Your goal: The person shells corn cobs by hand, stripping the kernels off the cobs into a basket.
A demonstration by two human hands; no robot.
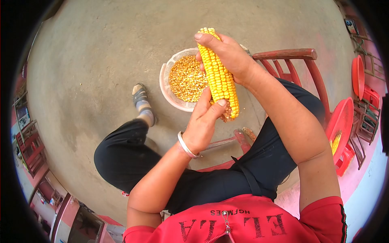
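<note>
A yellow corn cob (219,77) is held up between both hands, tilted, its rows full of kernels except for a bare brownish patch at the lower end. My right hand (231,56) wraps round its upper part, thumb near the top tip. My left hand (202,123) grips the lower end, with the thumb pressed on the kernels beside the bare patch. Beneath the cob, a pale plastic basket (164,81) on the floor holds many loose corn kernels (186,79); the cob and right hand hide part of its right side.
A red wooden chair (285,54) stands at the right, close to my right arm. A large red basin (339,121) with corn cobs in it is farther right. A stripped cob (249,133) lies near my leg. My sandalled foot (142,99) rests left of the basket.
</note>
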